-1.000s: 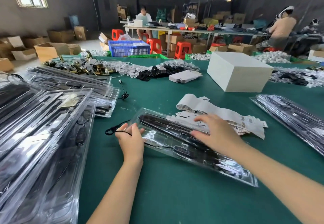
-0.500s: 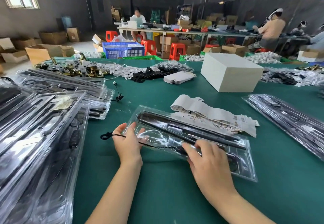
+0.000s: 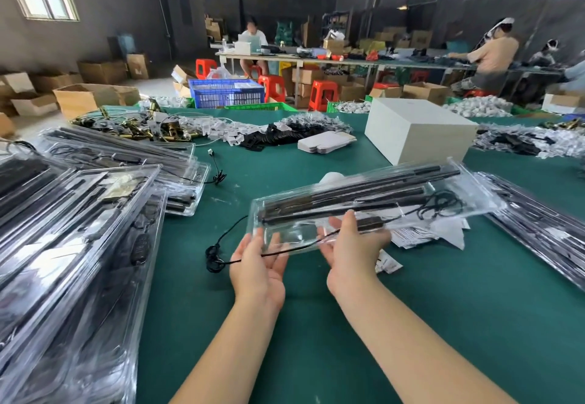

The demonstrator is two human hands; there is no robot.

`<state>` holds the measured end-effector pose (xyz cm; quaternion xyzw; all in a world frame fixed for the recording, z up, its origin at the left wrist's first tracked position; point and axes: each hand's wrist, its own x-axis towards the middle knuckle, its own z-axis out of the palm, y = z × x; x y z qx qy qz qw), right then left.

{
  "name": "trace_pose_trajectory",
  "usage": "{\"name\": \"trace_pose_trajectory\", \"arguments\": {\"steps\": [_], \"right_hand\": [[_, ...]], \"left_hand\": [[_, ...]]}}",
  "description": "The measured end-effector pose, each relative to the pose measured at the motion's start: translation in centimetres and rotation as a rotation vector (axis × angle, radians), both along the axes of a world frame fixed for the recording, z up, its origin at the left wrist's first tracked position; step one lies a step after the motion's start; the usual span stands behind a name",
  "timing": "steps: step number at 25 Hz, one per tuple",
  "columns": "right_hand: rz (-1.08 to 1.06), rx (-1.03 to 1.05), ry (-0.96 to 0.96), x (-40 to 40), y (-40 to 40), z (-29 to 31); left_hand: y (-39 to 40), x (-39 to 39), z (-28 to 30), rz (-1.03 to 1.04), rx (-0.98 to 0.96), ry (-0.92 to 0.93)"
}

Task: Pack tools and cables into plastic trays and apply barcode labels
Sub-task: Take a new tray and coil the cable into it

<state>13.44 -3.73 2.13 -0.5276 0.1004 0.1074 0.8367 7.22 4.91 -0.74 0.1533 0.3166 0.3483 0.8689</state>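
Note:
A clear plastic tray [image 3: 364, 201] with long black rods and a coiled cable in it hangs tilted above the green table [image 3: 316, 324], its right end higher. My left hand [image 3: 258, 266] lies palm up under the tray's near left corner, fingers straight. My right hand [image 3: 351, 253] holds the near edge, thumb on top and fingers beneath. A thin black cable [image 3: 213, 256] trails out of the tray across my left palm to a small coil on the table. White barcode labels [image 3: 414, 234] lie partly hidden under the tray.
Stacks of filled trays [image 3: 79, 245] crowd the left side and another stack [image 3: 538, 239] lies at the right. A white box [image 3: 418, 131] stands behind the tray. Brass parts, bagged pieces and black clips run along the far edge. People work at distant tables.
The tray lay flat on the table under both hands; now it is lifted and swung round, with both hands turned palm up beneath it. The cable's coil has slid right.

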Motion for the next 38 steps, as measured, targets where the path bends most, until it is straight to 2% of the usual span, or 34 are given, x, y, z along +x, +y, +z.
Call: {"name": "trace_pose_trajectory", "arguments": {"steps": [3, 5, 8, 11, 14, 16, 19, 21, 22, 26, 29, 30, 32, 36, 38], "right_hand": [[-0.031, -0.097, -0.119, 2.9, -0.5, 0.9], [-0.011, -0.138, -0.13, 5.4, -2.2, 1.9], [0.076, -0.15, -0.1, 8.9, -5.5, 3.7], [0.429, -0.259, -0.159, 10.5, -8.3, 4.4], [0.794, -0.397, -0.186, 9.9, -8.5, 4.0], [0.884, -0.439, -0.177, 9.1, -7.0, 3.1], [0.776, -0.531, -0.251, 7.9, -3.3, 1.3], [0.667, -0.511, -0.277, 7.2, -1.3, 0.7], [0.66, -0.464, -0.224, 6.8, -0.9, 0.8], [1.08, -0.426, -0.053, 4.6, -3.4, 0.8], [1.262, -0.338, 0.02, 2.7, -7.7, -0.4], [1.293, -0.39, -0.004, 2.3, -9.2, -0.6], [1.254, -0.602, -0.176, 2.0, -11.8, -0.1], [0.871, -0.999, -0.349, 3.0, -13.8, 2.8], [0.69, -1.24, -0.52, 3.2, -13.2, 3.7]], "left_hand": [[0.6, -0.4, 0.4, -0.229, 0.065, 0.007], [2.0, -0.9, 0.7, -0.391, 0.103, -0.018], [4.1, -1.6, 0.4, -0.451, 0.15, -0.102], [4.5, -0.8, -0.7, -0.419, 0.229, 0.007], [3.4, -0.6, -0.3, -0.773, 0.446, 0.125], [2.8, -0.8, -0.5, -0.947, 0.64, 0.182], [2.5, -0.9, -0.7, -0.82, 0.675, 0.252], [2.7, -0.9, -0.3, -0.719, 0.565, 0.214], [2.9, -0.9, -0.1, -0.68, 0.492, 0.186], [3.9, -0.8, -0.2, -0.494, 0.314, 0.181], [4.0, -0.6, -0.3, -0.447, 0.265, 0.172], [4.0, -0.5, -0.4, -0.45, 0.266, 0.167], [4.0, -0.4, -0.5, -0.455, 0.31, 0.167], [3.8, -0.6, -0.9, -0.472, 0.406, 0.2], [3.7, -0.6, -1.0, -0.481, 0.431, 0.225]]}}
